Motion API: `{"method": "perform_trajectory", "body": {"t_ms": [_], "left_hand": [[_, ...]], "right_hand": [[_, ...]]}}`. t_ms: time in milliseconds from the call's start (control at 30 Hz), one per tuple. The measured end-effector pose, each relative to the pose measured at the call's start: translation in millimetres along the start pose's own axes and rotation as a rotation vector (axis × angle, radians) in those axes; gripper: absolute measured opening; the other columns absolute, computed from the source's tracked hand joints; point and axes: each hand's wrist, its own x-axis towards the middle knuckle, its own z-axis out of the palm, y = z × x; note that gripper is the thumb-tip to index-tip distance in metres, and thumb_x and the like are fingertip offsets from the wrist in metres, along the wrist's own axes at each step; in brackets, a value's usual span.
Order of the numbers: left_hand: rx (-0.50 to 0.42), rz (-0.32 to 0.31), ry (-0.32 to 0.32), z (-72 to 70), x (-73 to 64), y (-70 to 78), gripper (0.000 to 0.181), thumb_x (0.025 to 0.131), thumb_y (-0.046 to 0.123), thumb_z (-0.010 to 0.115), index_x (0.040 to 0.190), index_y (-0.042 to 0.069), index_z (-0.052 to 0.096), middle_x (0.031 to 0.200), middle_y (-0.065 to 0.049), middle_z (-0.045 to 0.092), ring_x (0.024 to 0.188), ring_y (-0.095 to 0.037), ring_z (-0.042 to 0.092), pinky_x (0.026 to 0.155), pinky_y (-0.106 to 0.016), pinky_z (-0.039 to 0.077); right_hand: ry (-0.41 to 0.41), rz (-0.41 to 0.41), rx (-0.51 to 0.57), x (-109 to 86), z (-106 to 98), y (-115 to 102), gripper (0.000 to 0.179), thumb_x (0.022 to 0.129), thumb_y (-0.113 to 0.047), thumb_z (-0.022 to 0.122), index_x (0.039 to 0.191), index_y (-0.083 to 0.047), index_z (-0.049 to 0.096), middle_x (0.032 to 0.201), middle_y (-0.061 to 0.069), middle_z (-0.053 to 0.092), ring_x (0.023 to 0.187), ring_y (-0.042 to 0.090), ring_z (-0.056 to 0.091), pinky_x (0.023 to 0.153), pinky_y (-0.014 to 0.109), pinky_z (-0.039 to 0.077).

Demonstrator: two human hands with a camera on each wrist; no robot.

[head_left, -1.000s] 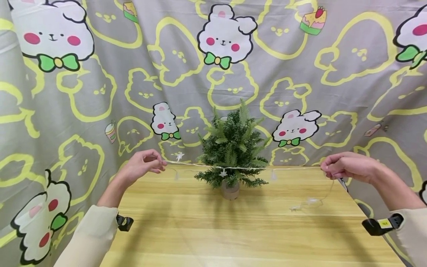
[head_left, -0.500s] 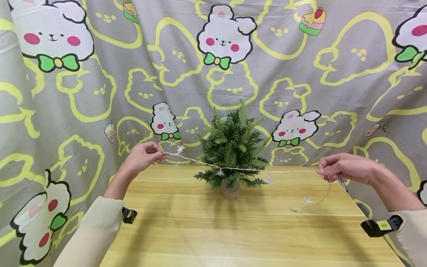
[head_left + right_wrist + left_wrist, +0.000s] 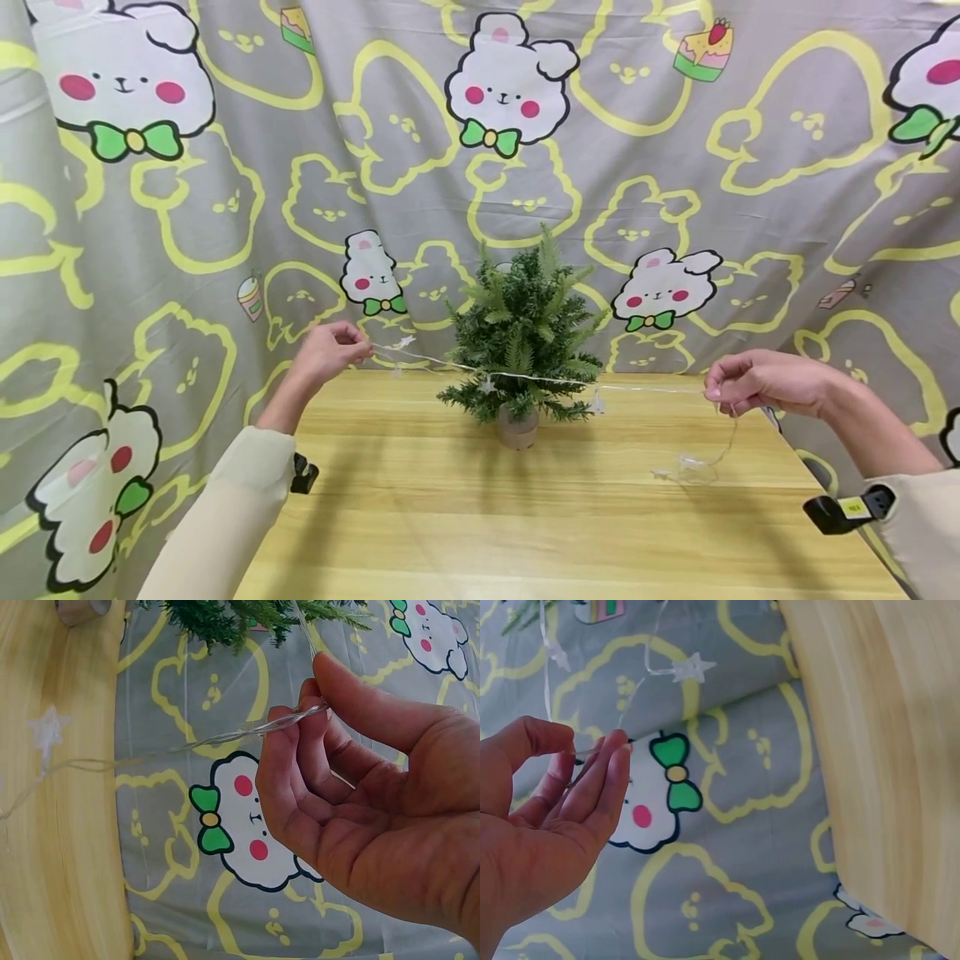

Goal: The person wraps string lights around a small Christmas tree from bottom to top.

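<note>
A string of star lights (image 3: 536,378) stretches between both hands, crossing in front of a small artificial Christmas tree (image 3: 525,317) with a round base (image 3: 519,431). My left hand (image 3: 333,352) pinches its clear wire left of the tree. At the right, my right hand (image 3: 772,382) pinches it a little lower. Small clear stars hang along the wire, one star (image 3: 487,385) overlapping the lower branches. From the right hand a tail of the string drops toward the table, where another star (image 3: 690,461) shows. In the left wrist view, a star (image 3: 692,668) dangles beyond the fingertips.
The wooden table (image 3: 525,525) lies below, with its right edge slanting past the right forearm. A grey curtain (image 3: 420,200) with rabbit prints stands behind the tree and along the left side. Each wrist wears a black camera (image 3: 847,510).
My left hand has risen slightly and its forearm has shifted right. The right hand has moved a little left and down, so the wire now slopes down rightward with more tail near the table.
</note>
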Motion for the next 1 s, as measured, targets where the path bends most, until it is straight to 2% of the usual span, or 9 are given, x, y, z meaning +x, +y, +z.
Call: {"method": "perform_trajectory", "body": {"t_ms": [133,267,400,567,733,867,1000], "left_hand": [[-0.003,-0.023,0.003,1.4,3.2,-1.8,0.016,0.096,0.020,0.068,0.097,0.004,0.064,0.093,-0.003,0.075,0.079,-0.012,0.066,0.076,-0.029,0.047],[-0.060,-0.005,-0.021,0.7,3.8,4.4,0.022,0.097,0.025,0.069,0.099,0.003,0.064,0.102,-0.006,0.077,0.086,-0.008,0.069,0.080,-0.028,0.049],[-0.105,0.040,-0.055,-1.9,-1.2,19.3,0.023,0.098,0.023,0.067,0.104,0.001,0.064,0.114,-0.011,0.076,0.093,-0.006,0.072,0.088,-0.028,0.051],[-0.101,0.086,-0.091,-2.7,-11.1,44.5,0.021,0.097,0.022,0.066,0.106,0.003,0.064,0.116,-0.010,0.076,0.096,-0.008,0.073,0.091,-0.031,0.047],[-0.093,0.127,-0.182,-1.4,-21.3,65.5,0.017,0.097,0.015,0.064,0.106,0.001,0.063,0.116,-0.015,0.075,0.101,-0.015,0.073,0.089,-0.032,0.052],[-0.076,0.163,-0.225,-2.5,-25.9,74.9,0.015,0.096,0.014,0.063,0.103,0.000,0.062,0.113,-0.015,0.075,0.101,-0.017,0.073,0.087,-0.032,0.055],[-0.044,0.171,-0.208,-7.1,-26.8,75.5,0.014,0.097,0.015,0.062,0.101,0.002,0.062,0.111,-0.013,0.076,0.097,-0.016,0.073,0.086,-0.032,0.053]], "right_hand": [[-0.018,-0.002,0.009,0.6,1,0,0.012,0.102,-0.008,0.055,0.106,0.002,0.059,0.089,0.001,0.062,0.080,0.014,0.062,0.076,0.031,0.056],[-0.035,-0.006,0.011,-0.8,1,-1,0.011,0.102,-0.008,0.054,0.105,0.001,0.059,0.088,0.001,0.062,0.080,0.014,0.061,0.075,0.031,0.055],[-0.040,-0.001,0.004,-3.5,0,-1,0.011,0.103,-0.008,0.053,0.105,0.002,0.059,0.089,0.001,0.061,0.081,0.015,0.061,0.076,0.030,0.055],[-0.045,-0.002,-0.001,-8.3,-3,-1,0.013,0.103,-0.007,0.052,0.105,0.004,0.057,0.089,0.000,0.061,0.081,0.016,0.060,0.075,0.030,0.054],[-0.058,-0.022,-0.001,-13.7,-6,-2,0.012,0.103,-0.005,0.050,0.105,0.003,0.059,0.089,-0.001,0.061,0.081,0.016,0.061,0.074,0.030,0.053],[-0.071,-0.044,0.015,-18.8,-11,-3,0.012,0.103,-0.002,0.047,0.104,0.001,0.060,0.089,-0.002,0.061,0.080,0.016,0.061,0.073,0.029,0.052],[-0.076,-0.061,0.015,-24.2,-15,-4,0.015,0.103,-0.001,0.046,0.105,-0.001,0.060,0.090,-0.003,0.061,0.081,0.018,0.060,0.074,0.030,0.052]]}}
